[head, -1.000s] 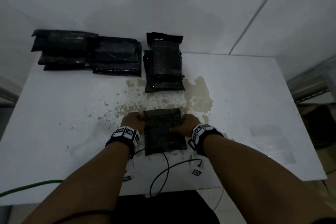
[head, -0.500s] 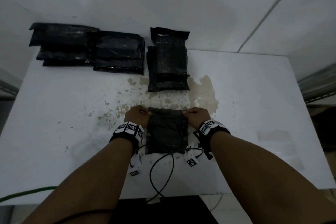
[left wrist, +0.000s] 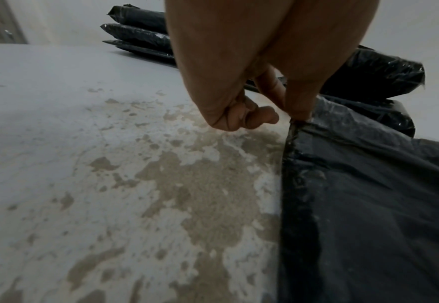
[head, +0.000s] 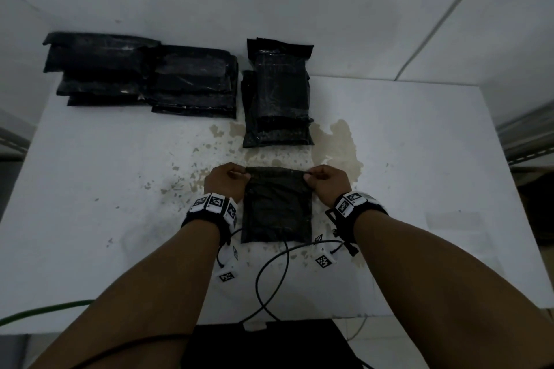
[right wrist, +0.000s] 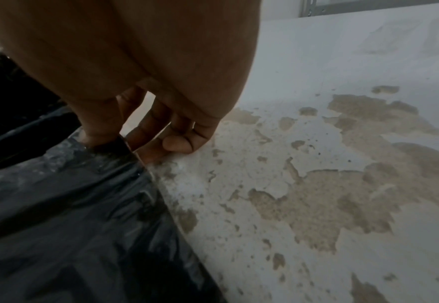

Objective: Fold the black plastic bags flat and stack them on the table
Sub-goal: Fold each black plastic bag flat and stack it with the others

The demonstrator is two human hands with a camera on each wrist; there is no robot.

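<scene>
A folded black plastic bag (head: pixel 277 207) lies flat on the white table (head: pixel 419 159) in front of me. My left hand (head: pixel 230 178) pinches its far left corner between thumb and forefinger, seen close in the left wrist view (left wrist: pixel 297 116). My right hand (head: pixel 322 178) pinches the far right corner, the other fingers curled against the table (right wrist: pixel 104 139). The same bag (left wrist: pixel 368 205) (right wrist: pixel 70 215) fills the near side of both wrist views. Three stacks of folded black bags stand at the back: far left (head: pixel 99 69), middle (head: pixel 195 84), and centre (head: pixel 278 96).
The table top has a patch of worn, flaking paint (head: pixel 338 147) around and beyond the bag. Black cables (head: pixel 269 278) and small marker cubes (head: pixel 323 259) lie near the front edge. A green cable (head: pixel 45 310) runs off at the lower left. A wall stands behind the stacks.
Both hands have slid from the bag's middle sides up to its far corners and now pinch them. The bag's far edge is pulled straighter.
</scene>
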